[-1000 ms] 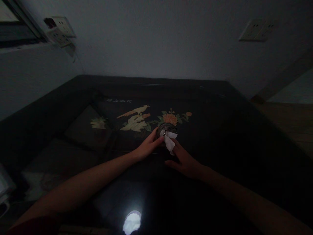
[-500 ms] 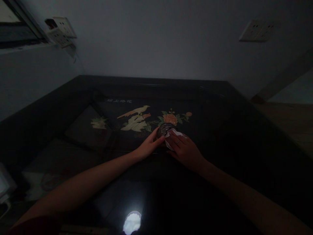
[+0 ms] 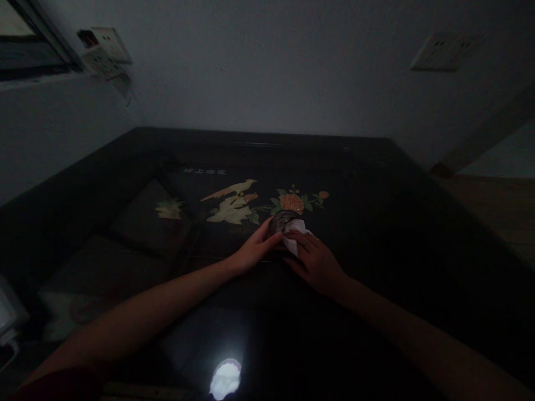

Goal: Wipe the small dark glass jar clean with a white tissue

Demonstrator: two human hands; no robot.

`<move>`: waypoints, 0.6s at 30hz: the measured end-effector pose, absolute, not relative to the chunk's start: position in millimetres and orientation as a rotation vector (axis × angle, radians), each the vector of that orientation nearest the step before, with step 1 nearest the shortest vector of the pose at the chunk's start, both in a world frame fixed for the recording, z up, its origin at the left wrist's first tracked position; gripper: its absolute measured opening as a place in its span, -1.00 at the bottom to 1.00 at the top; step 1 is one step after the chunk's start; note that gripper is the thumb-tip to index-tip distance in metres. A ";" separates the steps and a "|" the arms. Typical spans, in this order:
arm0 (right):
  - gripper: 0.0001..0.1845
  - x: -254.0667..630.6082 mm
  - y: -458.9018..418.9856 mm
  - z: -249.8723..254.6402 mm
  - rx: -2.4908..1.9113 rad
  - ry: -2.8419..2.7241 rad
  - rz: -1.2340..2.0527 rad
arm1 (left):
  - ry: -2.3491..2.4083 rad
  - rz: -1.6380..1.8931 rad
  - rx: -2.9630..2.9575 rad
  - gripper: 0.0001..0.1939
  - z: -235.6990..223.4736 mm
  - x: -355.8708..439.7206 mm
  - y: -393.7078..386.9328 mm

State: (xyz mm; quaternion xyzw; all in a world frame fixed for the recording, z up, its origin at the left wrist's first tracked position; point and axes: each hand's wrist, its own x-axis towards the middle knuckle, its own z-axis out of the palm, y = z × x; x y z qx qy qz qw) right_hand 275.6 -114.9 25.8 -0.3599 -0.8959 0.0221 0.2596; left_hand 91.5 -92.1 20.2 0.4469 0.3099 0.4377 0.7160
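The left hand (image 3: 254,248) is gripping a dark, rounded, glossy object (image 3: 281,220) from its left side, the thumb lying along the near edge and the fingers going partly out of sight behind it. The right hand (image 3: 318,264) is laying its fingers close together over a thin, white, crumpled paper-like sheet (image 3: 297,225), covering the object's right side; whether the right thumb is pinching the sheet, we are not able to tell. The object is sitting between both hands, just in front of an orange, green-leaved inlaid flower (image 3: 291,202) on a black, polished, mirror-like tabletop (image 3: 359,228). Judging by its sheen, the object is probably behaving as stiff, smooth, rather slippery and possibly fragile, while looking light enough for one hand; its curved side is offering the safest hold. The sheet is looking soft, limp and easily torn, so flat fingers are suiting it best. A pale, long-tailed inlaid bird (image 3: 232,191) is decorating the surface farther left, and a matt, grey-looking wall (image 3: 267,78) is standing behind.
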 end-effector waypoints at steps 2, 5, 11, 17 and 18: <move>-0.55 275.6 -116.1 26.4 -0.924 -2.405 0.196 | 0.684 0.961 0.991 -0.42 20.8 90.8 -92.4; -0.53 276.1 -117.4 28.5 -0.850 -2.377 0.376 | 0.662 0.968 0.989 -0.43 19.7 90.4 -91.9; -0.50 275.4 -118.4 26.4 -0.857 -2.373 0.410 | 0.652 0.956 0.989 -0.43 16.0 89.9 -90.2; -0.66 276.2 -114.0 28.1 -0.935 -2.468 0.036 | 0.643 0.967 1.005 -0.46 17.3 90.3 -90.2; -0.65 276.7 -113.0 29.2 -0.936 -2.483 -0.043 | 0.645 0.971 1.001 -0.46 17.7 90.6 -90.3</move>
